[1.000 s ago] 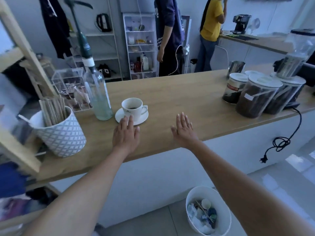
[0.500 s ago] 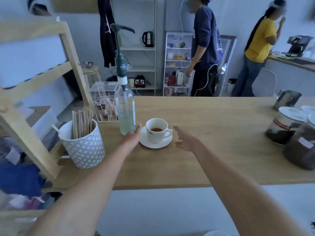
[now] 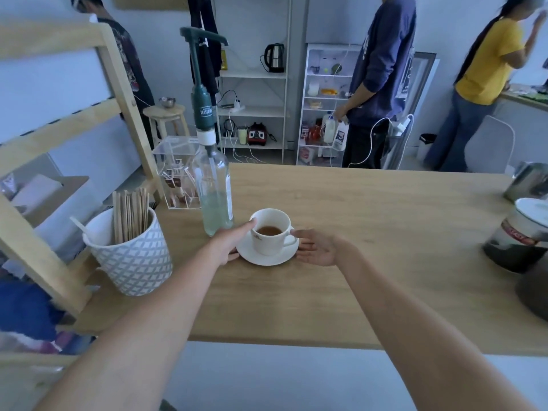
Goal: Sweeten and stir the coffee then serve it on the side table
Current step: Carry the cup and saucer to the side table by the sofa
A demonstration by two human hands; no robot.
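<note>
A white cup (image 3: pixel 271 243) with a little brown coffee stands on a white saucer (image 3: pixel 267 258) on the wooden counter (image 3: pixel 370 232). My left hand (image 3: pixel 229 241) touches the saucer's left edge, thumb against the cup's rim. My right hand (image 3: pixel 315 247) lies palm up at the saucer's right edge, fingers by the cup's handle. Just behind the cup stands a clear syrup bottle (image 3: pixel 215 185) with a green pump. A patterned white mug (image 3: pixel 130 256) at the left holds several wooden stir sticks (image 3: pixel 130 213).
A clear box of sachets (image 3: pixel 178 170) sits behind the bottle. Lidded jars (image 3: pixel 525 235) and a metal jug (image 3: pixel 527 180) stand at the counter's right. A wooden shelf frame (image 3: pixel 44 256) rises at the left. Three people stand beyond the counter near shelves.
Both hands have moved forward from the bare counter to either side of the saucer, and now touch it. My head has come closer to the cup.
</note>
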